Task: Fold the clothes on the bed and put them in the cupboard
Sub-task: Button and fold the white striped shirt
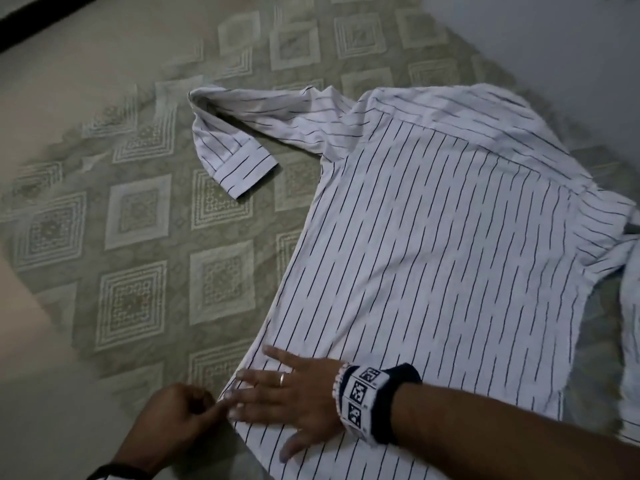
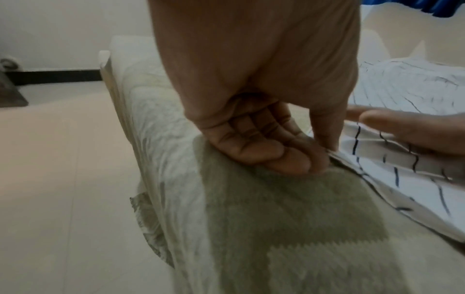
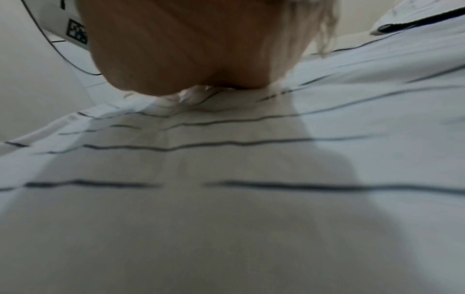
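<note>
A white shirt (image 1: 433, 237) with thin dark stripes lies spread back-up on the bed. Its left sleeve (image 1: 235, 147) is bent back on itself, and the right sleeve runs out of view at the right edge. My right hand (image 1: 273, 396) presses flat on the shirt's near left corner with fingers spread. In the right wrist view only the heel of that hand (image 3: 188, 49) shows above the fabric (image 3: 226, 199). My left hand (image 1: 216, 405) pinches the shirt's edge beside it. The left wrist view shows thumb and forefinger of this hand (image 2: 320, 159) closed on the hem (image 2: 390, 189).
A green and cream patterned bedspread (image 1: 138, 237) covers the bed. The bed's edge (image 2: 156, 159) runs close to my left hand, with pale floor (image 2: 62, 179) beyond it. A pale wall (image 1: 571, 46) stands behind the shirt's collar end.
</note>
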